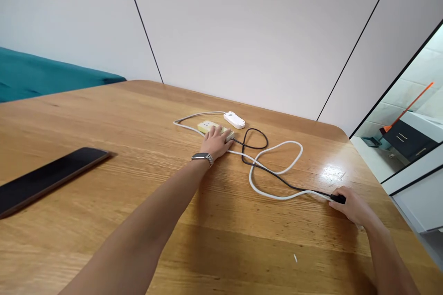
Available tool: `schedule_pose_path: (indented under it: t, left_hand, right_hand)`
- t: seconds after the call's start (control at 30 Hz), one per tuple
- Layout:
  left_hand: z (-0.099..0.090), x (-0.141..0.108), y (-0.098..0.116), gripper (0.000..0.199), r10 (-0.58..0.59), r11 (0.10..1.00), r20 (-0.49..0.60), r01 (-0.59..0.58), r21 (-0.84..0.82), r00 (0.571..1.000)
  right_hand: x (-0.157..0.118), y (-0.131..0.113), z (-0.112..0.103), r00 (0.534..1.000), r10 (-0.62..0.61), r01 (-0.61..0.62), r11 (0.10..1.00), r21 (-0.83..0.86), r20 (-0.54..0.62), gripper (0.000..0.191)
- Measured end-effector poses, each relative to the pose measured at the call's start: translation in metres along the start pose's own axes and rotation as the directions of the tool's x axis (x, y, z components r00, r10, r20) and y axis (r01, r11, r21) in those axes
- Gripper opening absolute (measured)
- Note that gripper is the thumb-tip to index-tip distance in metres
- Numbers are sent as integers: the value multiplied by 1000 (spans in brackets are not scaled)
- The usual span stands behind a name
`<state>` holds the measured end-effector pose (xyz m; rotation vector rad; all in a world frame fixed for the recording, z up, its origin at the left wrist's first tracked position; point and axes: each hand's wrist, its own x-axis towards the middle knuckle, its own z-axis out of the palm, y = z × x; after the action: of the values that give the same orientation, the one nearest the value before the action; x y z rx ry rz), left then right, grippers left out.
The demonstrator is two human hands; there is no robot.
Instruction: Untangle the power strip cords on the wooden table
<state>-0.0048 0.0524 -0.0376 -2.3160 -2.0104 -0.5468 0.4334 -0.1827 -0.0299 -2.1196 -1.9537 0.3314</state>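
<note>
Power strip (pixel 206 126) under one hand, cord ends at the other

The power strip lies toward the far side of the wooden table (pixel 138 147), beneath the left hand (pixel 215 142). Those fingers are slightly spread over its top; whether they also squeeze its sides, I cannot tell. The right hand (pixel 351 205), near the table's right edge, has its thumb and fingers closed on a black plug (pixel 339 198), where the white cord (pixel 280 197) also runs in.

To handle this well, I would steady the strip with light, even pressure and guide the plug by its body rather than tug its wire. The black cord (pixel 289 185) crosses the white one in loose loops, so slow movements should avoid tightening them or dragging the white device (pixel 234 120) just beyond the strip.

The wood grain is glossy, with a bright reflection near the right hand. A dark-screened device (pixel 51 175) lies at left. Pale wall panels (pixel 242 32) stand behind, teal upholstery (pixel 51 73) at left, and an orange-handled broom (pixel 413 103) beside a dark cabinet (pixel 403 138) at right.
</note>
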Motion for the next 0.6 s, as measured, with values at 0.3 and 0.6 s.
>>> schedule_pose_path:
  t: [0.3,0.6]
  left_hand:
    - [-15,-56,33,38,315,934,-118,-330,-135,942]
    - [-21,-90,33,42,284,955,110,-270,-125,953]
  right_hand:
    - [1,7,0,999,-27,29,998,58,-33,37]
    - [3,3,1,982,-110,121,991,61,-156,35]
